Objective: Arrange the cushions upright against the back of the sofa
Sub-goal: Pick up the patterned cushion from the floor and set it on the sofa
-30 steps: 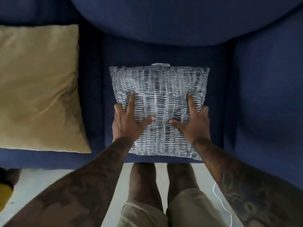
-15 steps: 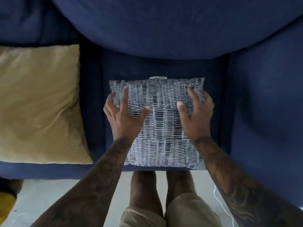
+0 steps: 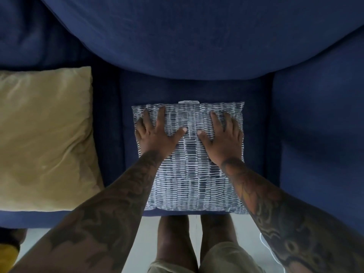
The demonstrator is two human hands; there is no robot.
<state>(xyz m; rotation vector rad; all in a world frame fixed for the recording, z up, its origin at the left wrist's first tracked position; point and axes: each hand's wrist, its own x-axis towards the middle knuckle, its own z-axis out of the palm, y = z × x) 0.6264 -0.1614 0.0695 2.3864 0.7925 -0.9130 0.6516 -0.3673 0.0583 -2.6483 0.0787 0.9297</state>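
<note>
A grey-and-white patterned cushion [image 3: 193, 180] lies flat on the dark blue sofa seat [image 3: 256, 95], its labelled edge toward the sofa back [image 3: 197, 36]. My left hand [image 3: 157, 134] rests flat on its upper left part, fingers spread, reaching near the far edge. My right hand [image 3: 222, 136] lies flat on its upper right part, fingers spread too. Neither hand grips the fabric. A mustard-yellow cushion [image 3: 45, 138] lies flat on the seat to the left, apart from both hands.
The sofa's right arm or side cushion [image 3: 323, 134] rises beside the seat. My legs [image 3: 189, 243] stand on a pale floor at the sofa's front edge. A yellow object [image 3: 7, 253] shows at the bottom left corner.
Both hands have slid along the patterned cushion from its middle toward its far edge. The view has tilted, so the cushions sit lower in the frame.
</note>
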